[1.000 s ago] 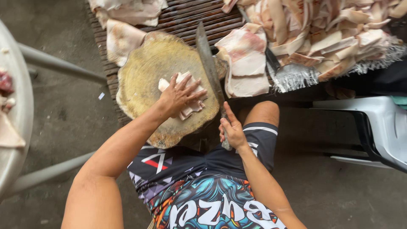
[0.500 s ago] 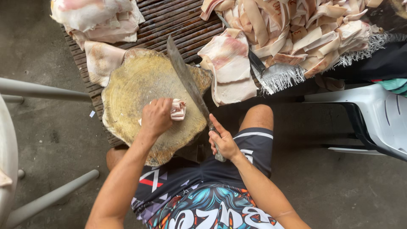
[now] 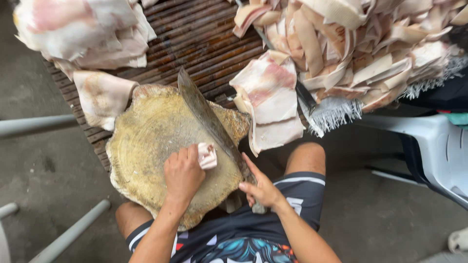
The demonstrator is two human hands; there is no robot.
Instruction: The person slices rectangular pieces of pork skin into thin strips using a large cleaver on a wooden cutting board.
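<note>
- Gripping the handle of a long cleaver (image 3: 207,117), the right hand (image 3: 261,187) is closed around it with the forefinger stretched along the blade's spine; the blade lies slanted across the right side of the block, its tip pointing far.
- Left hand (image 3: 183,173) is curled down over a small piece of pork fat (image 3: 207,155), fingers bent and pressing it onto the block just beside the blade's left face.
- Largest thing in hand's reach is the round wooden chopping block (image 3: 146,146), worn and yellowed, sitting between the person's knees.
- Judged from this, the step is slicing the small piece: the next stroke calls for the edge to land clear of the curled fingers, since they sit very near it.
- Beyond the block, a dark slatted metal grate (image 3: 204,44) carries the stock: a heap of pork skin slabs (image 3: 78,29) far left, a cut pile of skin strips (image 3: 365,48) far right, and one folded slab (image 3: 268,102) just right of the blade.
- Around lies a grey concrete floor (image 3: 34,165), with metal table legs (image 3: 34,124) at left and a grey plastic chair (image 3: 434,146) at right.
</note>
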